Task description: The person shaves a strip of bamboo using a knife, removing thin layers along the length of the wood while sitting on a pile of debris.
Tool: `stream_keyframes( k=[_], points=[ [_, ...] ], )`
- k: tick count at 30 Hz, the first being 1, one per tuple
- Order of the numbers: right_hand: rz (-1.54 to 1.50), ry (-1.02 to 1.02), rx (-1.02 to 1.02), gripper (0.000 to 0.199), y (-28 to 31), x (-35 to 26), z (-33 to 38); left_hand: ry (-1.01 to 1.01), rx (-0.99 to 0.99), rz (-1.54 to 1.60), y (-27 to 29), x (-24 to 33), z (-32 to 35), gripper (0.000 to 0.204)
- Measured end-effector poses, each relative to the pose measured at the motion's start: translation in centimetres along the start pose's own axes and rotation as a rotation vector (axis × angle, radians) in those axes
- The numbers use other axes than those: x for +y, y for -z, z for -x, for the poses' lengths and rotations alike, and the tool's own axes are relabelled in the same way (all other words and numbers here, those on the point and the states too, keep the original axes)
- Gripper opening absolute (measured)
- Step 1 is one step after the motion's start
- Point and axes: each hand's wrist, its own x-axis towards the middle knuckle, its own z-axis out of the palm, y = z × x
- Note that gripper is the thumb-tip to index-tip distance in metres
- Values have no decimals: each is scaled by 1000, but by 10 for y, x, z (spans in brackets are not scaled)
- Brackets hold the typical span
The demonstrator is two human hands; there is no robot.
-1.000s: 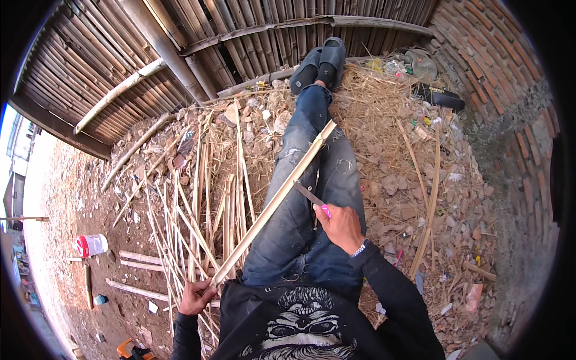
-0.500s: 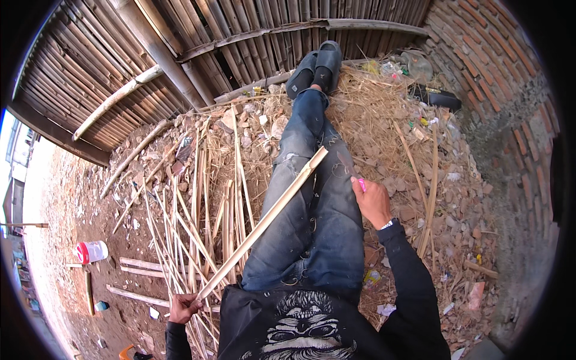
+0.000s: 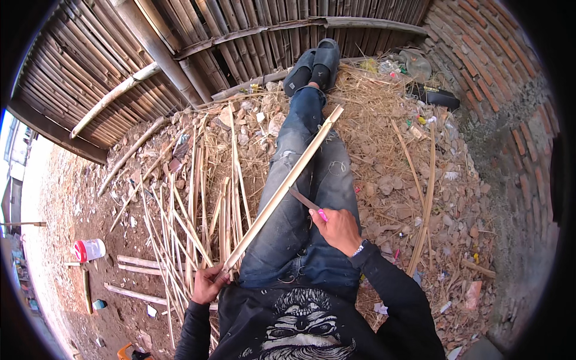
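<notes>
So from where I'm standing, the left grip (image 3: 208, 284) is pinching the near end of a long pale bamboo strip (image 3: 285, 187), right by the waist of the jeans (image 3: 336, 192). The strip slants across the jeans, far end out past the knees. The right grip (image 3: 338, 230) is wrapped round a pink-handled knife (image 3: 305, 199) over the jeans, blade tip at the strip's edge, can't tell if touching. Loose strips (image 3: 225, 222) lie left of the jeans, a red-lidded tub (image 3: 90, 250) further left, and a brick wall (image 3: 504, 78) stands off to their right.
</notes>
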Motion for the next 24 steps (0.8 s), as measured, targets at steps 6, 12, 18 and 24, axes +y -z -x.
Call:
stream_keyframes(
  k=[6,12,18,24],
  points=[
    [45,-52,43,53,-1,1,-14,21,-19,-85,53,-34,25,32],
    [19,6,55,55,-6,9,-14,83,13,-23,60,-16,53,30],
    [108,53,-60,54,-7,4,-10,154,64,16,57,-37,53,26],
    [55,-159,143,54,-9,14,-28,139,30,44,69,-37,64,21]
  ],
)
